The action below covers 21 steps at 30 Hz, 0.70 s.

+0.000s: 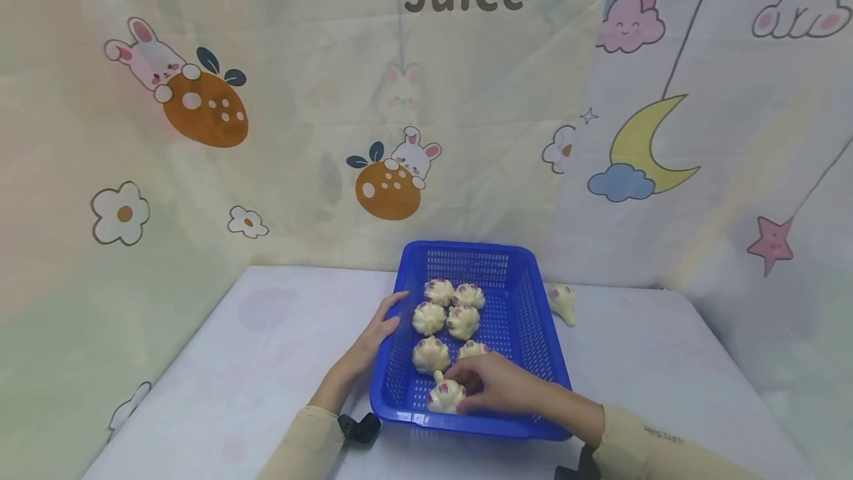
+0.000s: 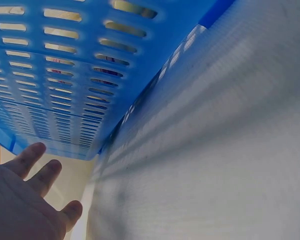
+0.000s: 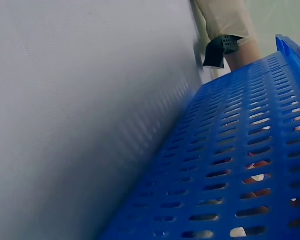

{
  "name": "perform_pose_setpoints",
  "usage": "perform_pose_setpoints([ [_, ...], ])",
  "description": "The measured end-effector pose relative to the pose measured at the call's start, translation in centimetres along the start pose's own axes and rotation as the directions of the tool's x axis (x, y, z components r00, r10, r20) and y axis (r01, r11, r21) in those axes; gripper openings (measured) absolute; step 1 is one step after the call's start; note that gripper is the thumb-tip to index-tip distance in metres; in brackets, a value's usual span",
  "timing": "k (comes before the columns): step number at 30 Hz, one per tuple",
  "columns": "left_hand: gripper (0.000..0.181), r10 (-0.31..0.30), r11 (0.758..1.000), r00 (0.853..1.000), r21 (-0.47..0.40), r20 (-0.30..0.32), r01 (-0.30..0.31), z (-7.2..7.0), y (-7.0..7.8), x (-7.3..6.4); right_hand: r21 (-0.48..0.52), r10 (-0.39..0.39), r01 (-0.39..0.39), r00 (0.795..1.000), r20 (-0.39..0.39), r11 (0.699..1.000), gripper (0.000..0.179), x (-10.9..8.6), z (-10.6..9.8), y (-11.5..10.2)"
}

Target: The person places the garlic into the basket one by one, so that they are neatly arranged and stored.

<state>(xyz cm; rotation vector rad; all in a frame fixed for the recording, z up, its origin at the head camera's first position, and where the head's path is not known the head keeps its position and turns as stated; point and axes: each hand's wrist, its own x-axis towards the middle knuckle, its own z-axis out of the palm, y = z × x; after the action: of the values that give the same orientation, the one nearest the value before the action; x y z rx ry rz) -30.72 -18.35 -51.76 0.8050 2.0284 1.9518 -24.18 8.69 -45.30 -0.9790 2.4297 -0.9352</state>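
A blue plastic basket (image 1: 549,347) with slotted walls stands on the table. Inside it, several white garlic bulbs (image 1: 429,318) with purple streaks sit in two columns along the left side. My right hand (image 1: 503,385) reaches over the near right part of the basket and pinches the nearest garlic bulb (image 1: 444,397) between thumb and fingers, its stem pointing away from me. At the basket's left side is my left hand (image 1: 369,339), its fingertips by the rim; in the left wrist view its fingers (image 2: 46,176) are extended and spread alongside the slotted wall (image 2: 65,90).
Another garlic bulb (image 1: 562,302) lies on the white table (image 1: 266,347) just outside the basket's far right corner. A printed cloth backdrop (image 1: 300,95) hangs behind the table. Black wrist devices (image 1: 360,428) show near both sleeves.
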Motion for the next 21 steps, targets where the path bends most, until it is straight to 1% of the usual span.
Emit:
perform_pose_setpoints([
  [10,0.051,0.001,1.0,1.0,-0.026,-0.001,-0.001,0.16,0.02,0.11,0.044,0.011,-0.01,1.0,-0.014,0.999,0.039,0.56,0.8,0.4],
  [16,0.051,-0.006,1.0,1.0,-0.009,-0.013,0.006,0.23,0.1,0.19,0.064,0.032,-0.031,0.999,-0.011,0.997,0.04,0.7,0.92,0.34],
  [21,0.051,-0.011,1.0,1.0,0.009,-0.028,0.011,0.27,0.25,0.09,0.065,0.029,-0.029,1.0,-0.009,0.997,0.041,0.85,0.88,0.02],
])
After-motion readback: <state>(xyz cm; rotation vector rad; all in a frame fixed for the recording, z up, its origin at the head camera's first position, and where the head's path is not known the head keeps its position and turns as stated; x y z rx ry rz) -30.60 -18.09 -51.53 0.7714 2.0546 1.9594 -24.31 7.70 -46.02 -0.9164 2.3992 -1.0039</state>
